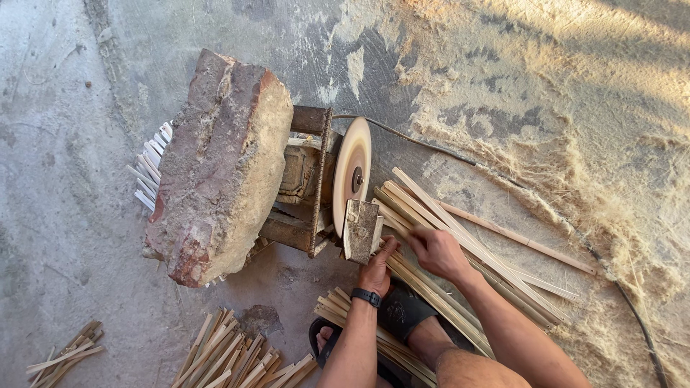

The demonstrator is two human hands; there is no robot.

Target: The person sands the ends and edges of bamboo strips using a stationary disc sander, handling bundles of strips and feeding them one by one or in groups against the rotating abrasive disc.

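My left hand (378, 269), with a black watch on the wrist, is closed around bamboo strips just below a small wooden rest block (360, 228). Beside it, my right hand (435, 251) grips the same bundle of long bamboo strips (467, 248), which fans out to the lower right. The strip ends point toward a round sanding disc (351, 172) standing on edge on a rusty metal motor frame (305, 188). My foot in a black sandal (399, 312) rests on the strips.
A big reddish stone slab (219, 165) lies on the motor frame. Short cut bamboo pieces (233, 356) lie at the bottom, a smaller pile (65, 356) at bottom left. Sawdust (611, 179) covers the concrete at right. A cable (431, 147) runs rightward.
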